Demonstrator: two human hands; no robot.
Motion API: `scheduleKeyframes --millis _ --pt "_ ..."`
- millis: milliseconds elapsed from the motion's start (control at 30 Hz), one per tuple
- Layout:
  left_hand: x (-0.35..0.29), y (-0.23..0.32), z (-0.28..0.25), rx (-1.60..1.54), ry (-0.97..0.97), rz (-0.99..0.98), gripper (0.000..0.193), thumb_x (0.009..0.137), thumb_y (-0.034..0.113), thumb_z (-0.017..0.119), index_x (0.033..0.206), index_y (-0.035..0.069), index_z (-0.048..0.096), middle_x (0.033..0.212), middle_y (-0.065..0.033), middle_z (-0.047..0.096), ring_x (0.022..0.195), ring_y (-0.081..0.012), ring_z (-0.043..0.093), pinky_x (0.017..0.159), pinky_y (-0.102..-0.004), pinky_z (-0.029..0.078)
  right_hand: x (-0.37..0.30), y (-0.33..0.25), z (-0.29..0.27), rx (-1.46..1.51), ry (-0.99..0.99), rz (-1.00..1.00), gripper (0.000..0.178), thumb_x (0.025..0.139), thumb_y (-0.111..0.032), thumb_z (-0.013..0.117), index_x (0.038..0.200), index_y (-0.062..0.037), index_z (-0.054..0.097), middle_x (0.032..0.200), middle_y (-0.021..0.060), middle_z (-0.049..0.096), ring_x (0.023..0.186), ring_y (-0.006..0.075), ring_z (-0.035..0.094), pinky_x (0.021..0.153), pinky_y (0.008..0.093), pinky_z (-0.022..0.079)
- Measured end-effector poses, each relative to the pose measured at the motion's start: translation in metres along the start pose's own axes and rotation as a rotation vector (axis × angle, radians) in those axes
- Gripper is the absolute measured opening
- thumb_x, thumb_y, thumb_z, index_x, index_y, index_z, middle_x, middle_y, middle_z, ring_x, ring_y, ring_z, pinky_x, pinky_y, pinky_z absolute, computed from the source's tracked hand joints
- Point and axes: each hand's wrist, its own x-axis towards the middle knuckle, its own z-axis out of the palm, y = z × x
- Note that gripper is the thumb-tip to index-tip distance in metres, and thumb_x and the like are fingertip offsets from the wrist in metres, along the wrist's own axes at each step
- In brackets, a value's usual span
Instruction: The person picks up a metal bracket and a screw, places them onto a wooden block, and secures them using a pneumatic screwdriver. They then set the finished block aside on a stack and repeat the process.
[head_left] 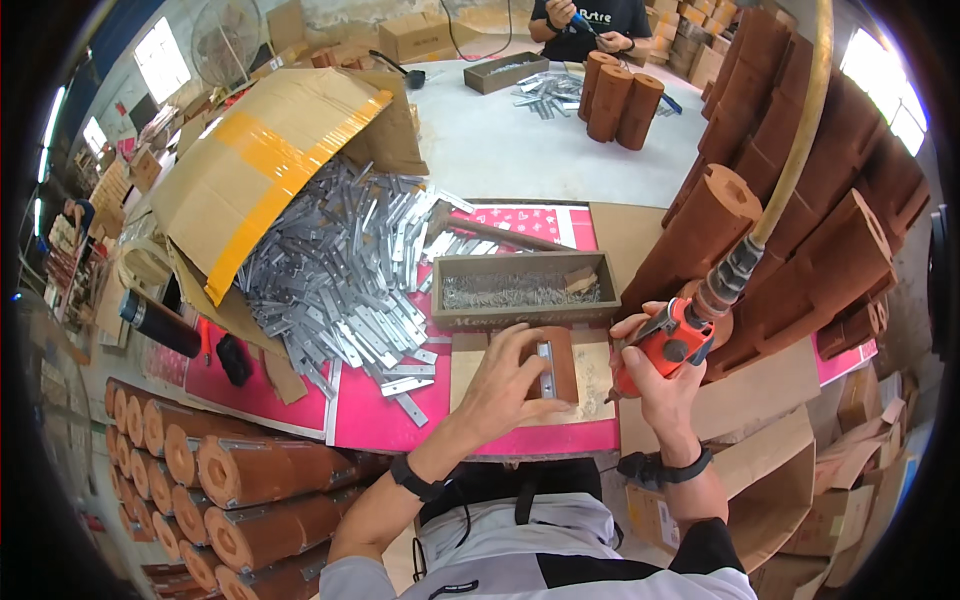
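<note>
- Brown piece (565, 362) lies on a pale wooden board (478, 360) at the near edge of the bench, in front of the person, with a metal strip (546, 372) lengthwise along its left side.
- Left hand (497, 385) spans the brown piece from the left, fingers bent at its far end and thumb at its near end, gripping it against the board.
- Right hand (665, 388) is wrapped around a red power driver (672, 338), whose tip points down and toward the left, beside the brown piece and apart from it.
- Yellowish hose (802, 130) runs from a metal fitting on the driver up past the top edge.
- Wooden tray (520, 319) stands just beyond the brown piece and holds many small metal fasteners (505, 290).
- Hammer (515, 237) lies behind the tray, its handle slanting toward the right.
- Loose metal strips (345, 265) spill from a tipped cardboard box (240, 165) onto the pink covering (380, 425), left of the tray.
- Brown cylinders (705, 215) are stacked at the right; more of them, bearing metal strips, are piled at the lower left.
- Across a white table (480, 135), another person (600, 25) holds a blue tool near three upright cylinders (608, 103).
</note>
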Motion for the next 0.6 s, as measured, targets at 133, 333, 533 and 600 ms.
scheduleKeyframes --millis 133,333,533,600 --pt "-0.002 -0.005 -0.018 -0.173 0.154 -0.162 0.067 0.063 0.043 0.085 0.110 0.005 0.057 0.135 -0.0199 0.041 0.129 -0.0383 0.037 0.106 -0.0481 0.034 0.001 -0.002 -0.007 -0.025 0.000 -0.008 0.048 0.078 0.002 0.067 0.120 0.0006 0.045 0.098 0.0132 0.064 0.075 0.0128 0.061 0.058 0.0243 0.052" --pt "-0.012 -0.013 -0.005 -0.068 -0.325 -0.167 0.116 0.057 0.053 0.085 0.145 0.006 0.026 0.145 -0.0289 0.021 0.135 -0.0463 0.024 0.111 -0.0513 0.027 0.000 -0.001 -0.006 -0.020 0.000 0.019 0.040 0.077 0.001 0.069 0.113 0.0004 0.050 0.095 0.0089 0.065 0.076 0.0101 0.059 0.064 0.0247 0.051" --pt "-0.003 -0.003 0.003 -0.049 -0.288 -0.200 0.108 0.061 0.047 0.084 0.144 0.005 0.029 0.138 -0.0299 0.030 0.129 -0.0466 0.034 0.106 -0.0509 0.035 0.001 0.010 -0.011 -0.096 -0.029 -0.015 0.048 0.076 0.007 0.060 0.120 -0.0006 0.043 0.097 0.0173 0.063 0.075 0.0194 0.065 0.069 0.0325 0.055" --pt "-0.001 0.000 0.000 0.016 -0.319 -0.200 0.105 0.062 0.046 0.083 0.144 0.005 0.030 0.137 -0.0288 0.031 0.127 -0.0459 0.036 0.105 -0.0508 0.037 0.001 0.011 -0.013 -0.110 -0.031 -0.015 0.048 0.076 0.007 0.060 0.120 -0.0007 0.043 0.097 0.0171 0.063 0.075 0.0192 0.065 0.069 0.0323 0.055"
